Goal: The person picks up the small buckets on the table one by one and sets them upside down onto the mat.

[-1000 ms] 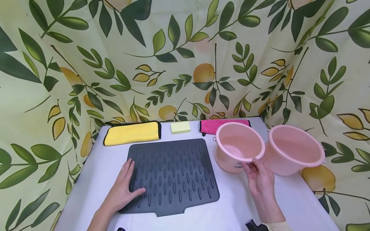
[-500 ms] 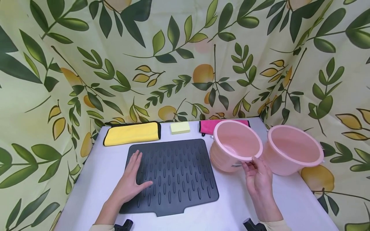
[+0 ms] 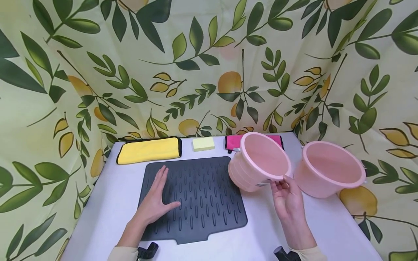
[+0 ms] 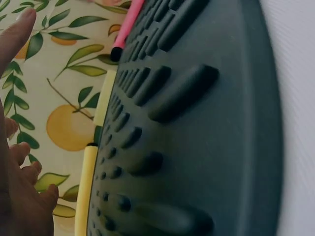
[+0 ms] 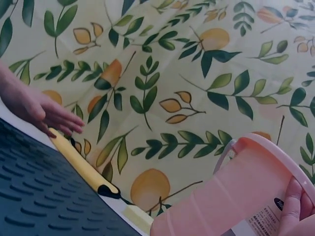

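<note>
My right hand (image 3: 289, 198) pinches the near rim of a pink bucket (image 3: 246, 172), fingers curled at its edge. That bucket is tilted, its mouth turned toward the right, and it overlaps the right edge of a dark grey ridged mat (image 3: 202, 203). A printed label (image 5: 263, 221) shows on its side in the right wrist view, beside the fingers. Over the left part of the mat my left hand (image 3: 158, 201) is spread, thumb out and fingers straight, holding nothing. In the left wrist view its fingers stand above the mat, apart from it.
A second pink bucket (image 3: 321, 179) stands on the right of the white table (image 3: 98, 206). Along the back lie a folded yellow cloth (image 3: 149, 150), a pale yellow sponge (image 3: 203, 144) and a pink cloth (image 3: 232, 141). A leaf-patterned curtain (image 3: 196, 72) surrounds the table.
The bucket in my right hand has moved left and tipped further, away from the second bucket toward the mat. My left hand has shifted right over the mat.
</note>
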Motion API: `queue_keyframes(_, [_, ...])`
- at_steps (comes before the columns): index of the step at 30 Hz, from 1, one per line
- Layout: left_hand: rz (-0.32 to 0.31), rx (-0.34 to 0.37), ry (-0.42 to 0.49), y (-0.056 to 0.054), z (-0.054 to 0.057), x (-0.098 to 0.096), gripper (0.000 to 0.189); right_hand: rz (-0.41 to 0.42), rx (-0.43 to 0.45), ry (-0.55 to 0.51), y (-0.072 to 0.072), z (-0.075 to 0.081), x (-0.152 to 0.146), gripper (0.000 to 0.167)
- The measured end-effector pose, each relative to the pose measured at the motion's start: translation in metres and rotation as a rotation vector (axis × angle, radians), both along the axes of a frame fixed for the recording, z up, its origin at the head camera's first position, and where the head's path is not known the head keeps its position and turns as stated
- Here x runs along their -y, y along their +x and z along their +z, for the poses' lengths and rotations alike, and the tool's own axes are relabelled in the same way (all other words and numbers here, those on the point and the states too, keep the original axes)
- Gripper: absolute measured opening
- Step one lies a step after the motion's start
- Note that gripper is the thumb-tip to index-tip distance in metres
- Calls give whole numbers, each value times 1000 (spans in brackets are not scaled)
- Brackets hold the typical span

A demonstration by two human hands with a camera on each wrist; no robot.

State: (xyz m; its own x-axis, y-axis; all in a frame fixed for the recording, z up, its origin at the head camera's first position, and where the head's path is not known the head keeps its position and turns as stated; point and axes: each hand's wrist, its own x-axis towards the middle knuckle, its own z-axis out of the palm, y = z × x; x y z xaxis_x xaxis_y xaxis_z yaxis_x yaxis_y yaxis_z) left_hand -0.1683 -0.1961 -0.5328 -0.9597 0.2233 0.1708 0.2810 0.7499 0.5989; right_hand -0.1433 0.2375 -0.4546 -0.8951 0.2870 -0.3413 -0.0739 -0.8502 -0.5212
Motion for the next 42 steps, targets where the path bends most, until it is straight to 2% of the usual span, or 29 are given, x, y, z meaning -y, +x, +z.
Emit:
queue_keyframes(8, [-15,-30,81,-10,1,-16,131,38,36,-155,0,3,10,33])
queue_keyframes(12, [-20,-26,161,-12,0,-24,132,48,39,-203,-2,2,20,25])
queue_keyframes(23, [-67,-24,401,-19,3,-42,134,73,35,-312,0,2,35,23])
queue_keyframes(29, [-155,-36,571,-24,-1,-47,136,96,21,-334,6,4,43,31])
queue_keyframes(34, [-238,-40,691,-26,-4,-51,132,125,-11,-351,10,3,50,30])
queue_keyframes(42, [-272,-22,778,-27,-6,-61,130,156,-23,-359,14,4,61,27])
